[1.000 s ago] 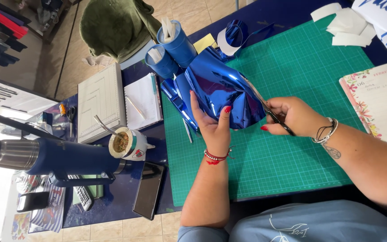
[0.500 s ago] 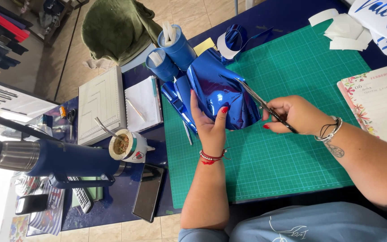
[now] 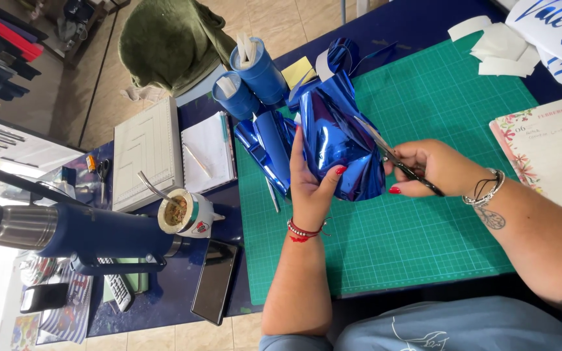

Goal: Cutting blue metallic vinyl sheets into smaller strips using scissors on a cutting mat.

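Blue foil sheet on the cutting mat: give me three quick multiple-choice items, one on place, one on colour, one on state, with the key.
1. Where do the scissors meet the blue foil sheet?
A. its right edge
B. its left edge
C. underneath it

2. What colour is the cutting mat?
A. grey
B. green
C. red

3. How is the foil held?
A. lying flat, untouched
B. rolled in a tube
C. gripped and lifted by the left hand

Key: 1 A, the right hand brings the blades in from the right; 2 B, a gridded green surface; 3 C, the fingers wrap the crumpled sheet.
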